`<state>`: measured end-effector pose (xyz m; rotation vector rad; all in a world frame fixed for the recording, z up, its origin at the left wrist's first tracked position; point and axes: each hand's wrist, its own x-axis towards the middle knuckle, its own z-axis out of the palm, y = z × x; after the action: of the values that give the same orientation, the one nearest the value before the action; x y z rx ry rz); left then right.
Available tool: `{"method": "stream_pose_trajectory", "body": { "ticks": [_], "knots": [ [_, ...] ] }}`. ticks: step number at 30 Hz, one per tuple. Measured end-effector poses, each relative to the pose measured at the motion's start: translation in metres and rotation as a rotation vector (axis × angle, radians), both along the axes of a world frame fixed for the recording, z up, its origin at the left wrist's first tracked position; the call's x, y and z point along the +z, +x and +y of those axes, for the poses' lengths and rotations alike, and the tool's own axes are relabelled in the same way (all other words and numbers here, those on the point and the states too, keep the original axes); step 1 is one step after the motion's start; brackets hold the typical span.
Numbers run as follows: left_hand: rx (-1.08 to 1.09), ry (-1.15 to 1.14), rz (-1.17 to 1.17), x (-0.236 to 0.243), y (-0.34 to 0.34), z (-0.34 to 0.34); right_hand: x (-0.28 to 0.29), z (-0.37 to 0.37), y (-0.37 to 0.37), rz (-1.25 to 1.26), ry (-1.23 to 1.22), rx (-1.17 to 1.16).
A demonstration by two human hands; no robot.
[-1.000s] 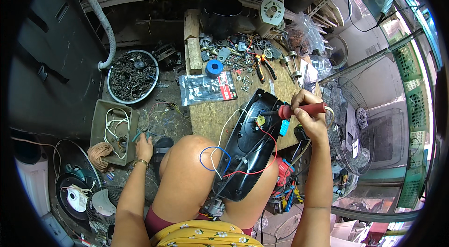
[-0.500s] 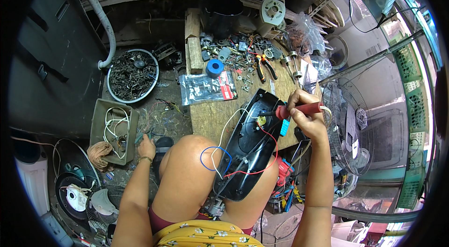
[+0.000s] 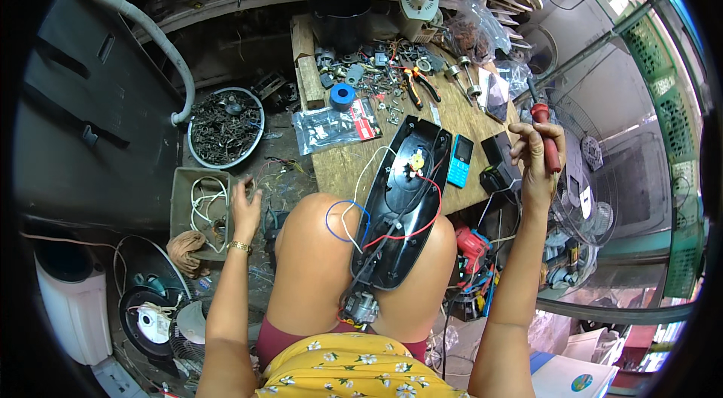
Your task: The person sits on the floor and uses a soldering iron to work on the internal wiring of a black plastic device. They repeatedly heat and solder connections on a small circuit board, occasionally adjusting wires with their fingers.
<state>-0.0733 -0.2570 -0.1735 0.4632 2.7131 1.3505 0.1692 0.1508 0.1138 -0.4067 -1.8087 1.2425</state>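
My right hand (image 3: 538,148) grips a red-handled soldering iron (image 3: 547,143), held upright right of the workboard with its dark tip raised. A black plastic housing (image 3: 388,232) rests slanted across my thighs, with white, red and blue wires; a small yellow part (image 3: 416,163) sits inside it, and a grey metal motor (image 3: 364,308) is at its lower end. My left hand (image 3: 247,201) has its fingers loosely apart beside a grey bin (image 3: 178,197) holding white cable. A teal keypad phone (image 3: 459,161) lies right of the housing.
The wooden board (image 3: 339,176) carries metal parts, pliers (image 3: 420,85), blue tape (image 3: 343,97) and a plastic packet (image 3: 335,125). A basin of screws (image 3: 222,131) stands on the left. A fan guard (image 3: 599,213) is at right, power tools (image 3: 472,251) below, a grey panel (image 3: 98,164) far left.
My right hand has lifted the soldering iron out of the housing, up and to the right, turning it upright. My left hand has moved slightly up and rightward. The view has shifted.
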Motion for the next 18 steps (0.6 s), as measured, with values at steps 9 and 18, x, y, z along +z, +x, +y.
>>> {"method": "stream_pose_trajectory", "body": {
  "ticks": [9, 18],
  "knots": [
    [-0.337, 0.242, 0.284, 0.193, 0.032, 0.07, -0.02, -0.032, 0.003, 0.074, 0.042, 0.061],
    [-0.748, -0.059, 0.203, 0.212, 0.023, 0.189, -0.037, -0.051, -0.015, 0.08, 0.104, 0.106]
  ]
}}
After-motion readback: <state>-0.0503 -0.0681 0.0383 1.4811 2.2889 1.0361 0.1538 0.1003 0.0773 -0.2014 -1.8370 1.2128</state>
